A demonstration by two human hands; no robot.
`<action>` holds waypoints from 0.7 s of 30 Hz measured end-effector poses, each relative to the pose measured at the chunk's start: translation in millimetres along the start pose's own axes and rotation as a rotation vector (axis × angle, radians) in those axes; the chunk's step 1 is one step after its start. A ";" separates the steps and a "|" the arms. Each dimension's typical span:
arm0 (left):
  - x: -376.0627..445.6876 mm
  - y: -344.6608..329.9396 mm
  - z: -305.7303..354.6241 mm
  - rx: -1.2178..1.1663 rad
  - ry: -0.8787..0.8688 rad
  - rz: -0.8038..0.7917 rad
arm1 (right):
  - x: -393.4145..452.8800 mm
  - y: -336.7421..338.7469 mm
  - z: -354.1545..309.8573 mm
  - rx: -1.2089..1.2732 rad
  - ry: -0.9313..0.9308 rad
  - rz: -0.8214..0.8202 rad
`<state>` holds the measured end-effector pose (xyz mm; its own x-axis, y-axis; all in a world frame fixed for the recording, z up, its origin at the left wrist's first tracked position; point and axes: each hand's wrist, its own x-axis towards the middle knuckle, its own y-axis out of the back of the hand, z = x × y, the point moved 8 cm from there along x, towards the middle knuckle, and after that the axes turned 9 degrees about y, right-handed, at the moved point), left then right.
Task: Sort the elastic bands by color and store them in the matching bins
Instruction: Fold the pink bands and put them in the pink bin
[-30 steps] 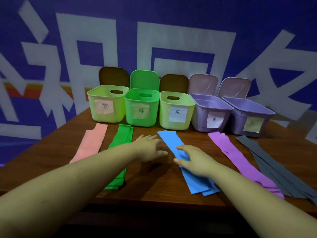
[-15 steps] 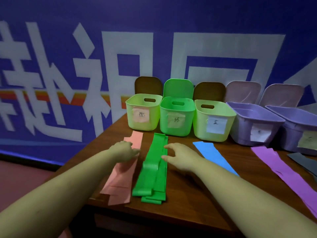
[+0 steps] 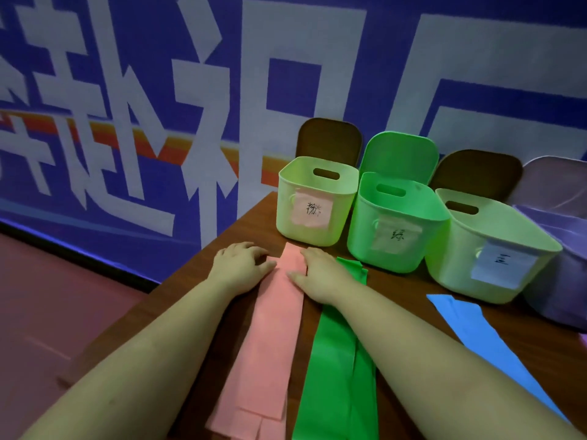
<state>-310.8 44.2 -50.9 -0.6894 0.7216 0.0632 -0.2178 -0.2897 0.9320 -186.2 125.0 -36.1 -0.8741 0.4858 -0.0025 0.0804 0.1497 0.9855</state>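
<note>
A stack of pink bands (image 3: 270,338) lies lengthwise on the brown table (image 3: 254,217), its far end just in front of the pale green bin with a pink label (image 3: 314,201). My left hand (image 3: 238,265) rests flat at the stack's left edge near its far end. My right hand (image 3: 320,274) lies flat on its right edge, fingers spread. Green bands (image 3: 336,369) lie beside the pink ones, below the bright green bin (image 3: 390,223). Blue bands (image 3: 476,338) lie further right, before the third bin (image 3: 486,246).
A purple bin (image 3: 562,249) stands at the right edge. Bin lids lean upright against the blue wall behind the bins. The table's left edge runs close to my left arm, with reddish floor (image 3: 63,296) beyond it.
My view has swung left. Both hands moved from the blue and green stacks over to the pink stack and now lie on either side of its far end.
</note>
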 end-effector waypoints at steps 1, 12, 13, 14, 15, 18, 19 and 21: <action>3.9 0.5 1.9 -0.024 -0.014 0.008 | 6.0 -2.4 -0.3 -0.008 0.000 -0.024; 1.7 2.5 14.8 -0.344 -0.091 0.043 | 7.6 1.9 -0.7 0.187 0.018 0.202; -1.5 3.0 15.3 -0.393 -0.083 0.038 | 4.8 3.5 -2.2 0.207 0.021 0.225; -5.9 4.1 16.4 -0.446 -0.076 0.024 | 1.2 5.7 -3.3 0.227 0.021 0.245; -10.9 5.1 17.2 -0.523 -0.068 -0.003 | -3.7 8.6 -3.5 0.252 0.021 0.266; -32.2 17.9 21.4 -0.851 -0.021 -0.097 | -22.0 22.7 -6.9 0.399 0.043 0.368; -43.0 26.2 23.5 -0.954 -0.003 -0.101 | -31.6 30.8 -9.4 0.464 0.061 0.416; -69.5 43.1 25.0 -1.077 0.042 -0.080 | -54.8 45.2 -17.1 0.594 0.096 0.499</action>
<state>-255.0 -2.7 -6.3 -0.6650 0.7467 -0.0150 -0.7419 -0.6582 0.1284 -142.8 90.4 11.5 -0.7027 0.5443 0.4582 0.6939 0.3822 0.6103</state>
